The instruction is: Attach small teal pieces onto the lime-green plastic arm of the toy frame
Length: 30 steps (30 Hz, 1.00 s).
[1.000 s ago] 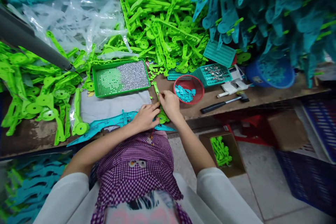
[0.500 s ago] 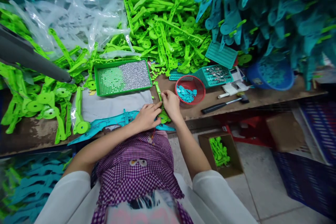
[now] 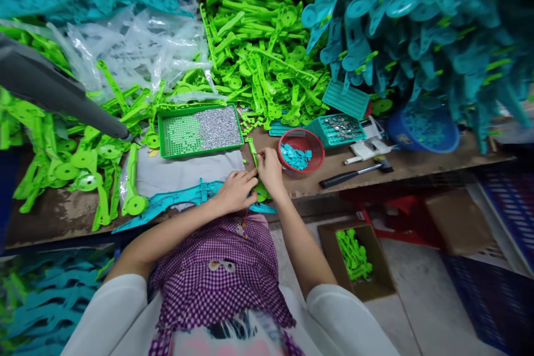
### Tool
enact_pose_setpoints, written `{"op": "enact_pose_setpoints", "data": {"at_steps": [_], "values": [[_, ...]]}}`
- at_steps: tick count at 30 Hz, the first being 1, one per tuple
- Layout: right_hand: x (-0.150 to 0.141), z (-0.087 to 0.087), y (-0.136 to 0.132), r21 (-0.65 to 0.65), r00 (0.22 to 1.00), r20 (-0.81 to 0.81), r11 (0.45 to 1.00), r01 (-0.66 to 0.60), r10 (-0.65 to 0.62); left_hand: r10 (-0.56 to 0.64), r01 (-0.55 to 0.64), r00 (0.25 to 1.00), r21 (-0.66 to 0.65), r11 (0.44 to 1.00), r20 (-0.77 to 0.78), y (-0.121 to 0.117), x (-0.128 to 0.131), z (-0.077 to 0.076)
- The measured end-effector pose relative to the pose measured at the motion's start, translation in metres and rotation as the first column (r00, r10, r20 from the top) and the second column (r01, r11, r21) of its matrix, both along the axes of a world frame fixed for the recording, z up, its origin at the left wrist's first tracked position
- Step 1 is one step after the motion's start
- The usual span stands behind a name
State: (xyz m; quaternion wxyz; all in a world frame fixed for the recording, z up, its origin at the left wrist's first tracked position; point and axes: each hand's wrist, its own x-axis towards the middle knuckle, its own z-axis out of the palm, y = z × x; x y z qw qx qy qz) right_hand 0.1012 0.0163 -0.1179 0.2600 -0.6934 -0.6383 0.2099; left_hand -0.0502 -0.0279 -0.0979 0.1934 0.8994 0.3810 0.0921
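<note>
My left hand (image 3: 236,190) and my right hand (image 3: 269,169) meet at the front edge of the wooden bench (image 3: 62,214), both closed on a long green plastic part (image 3: 252,150) that lies pointing away from me. Its round end sits under my fingers. A long teal plastic part (image 3: 175,199) lies on a grey cloth (image 3: 179,169) just left of my left hand. A red basket (image 3: 316,147) of small teal pieces stands right beside my right hand.
A green tray (image 3: 167,133) of tiny silver bits sits behind the cloth. Heaps of green parts (image 3: 258,50), teal parts (image 3: 417,28) and clear bags (image 3: 137,50) fill the back. A hammer (image 3: 354,172), a teal tray (image 3: 340,128) and a blue bucket (image 3: 421,130) lie right. A cardboard box (image 3: 354,258) stands on the floor.
My hands have stayed on the green part with only small finger shifts. The view has tilted slightly, so the bench sits a little lower in the picture.
</note>
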Motion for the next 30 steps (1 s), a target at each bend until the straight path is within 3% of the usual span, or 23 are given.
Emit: {"op": "enact_pose_setpoints", "data": {"at_steps": [6,11,15,19,24,27,30], "values": [[0.006,-0.004,0.004,-0.024,0.997,-0.059,0.999,-0.047,0.046,-0.005,0.005,1.0,0.006,1.0,0.006,-0.001,-0.001,-0.002],[0.003,-0.005,0.002,0.052,1.0,0.0,0.999,-0.016,0.016,-0.006,0.006,1.0,-0.001,1.0,0.011,-0.001,-0.001,-0.002],[0.007,0.006,-0.015,0.052,0.994,0.002,0.992,-0.112,0.112,-0.007,0.007,1.0,-0.003,1.0,0.002,0.0,-0.001,-0.001],[0.011,0.015,-0.032,0.123,0.993,0.002,0.985,-0.118,0.119,-0.016,0.017,1.0,-0.02,1.0,0.009,0.001,-0.001,-0.002],[0.013,0.015,-0.038,0.05,0.986,0.024,0.985,-0.165,0.164,-0.023,0.023,0.999,-0.002,1.0,0.047,0.001,-0.002,-0.004],[0.019,0.014,-0.051,0.127,0.991,-0.048,0.985,-0.117,0.123,-0.017,0.019,0.996,-0.028,0.999,0.085,0.002,-0.003,-0.004],[0.025,0.012,-0.062,0.123,0.994,-0.054,0.988,-0.091,0.099,0.003,0.001,0.996,-0.05,0.999,0.09,0.002,-0.003,-0.003]]}}
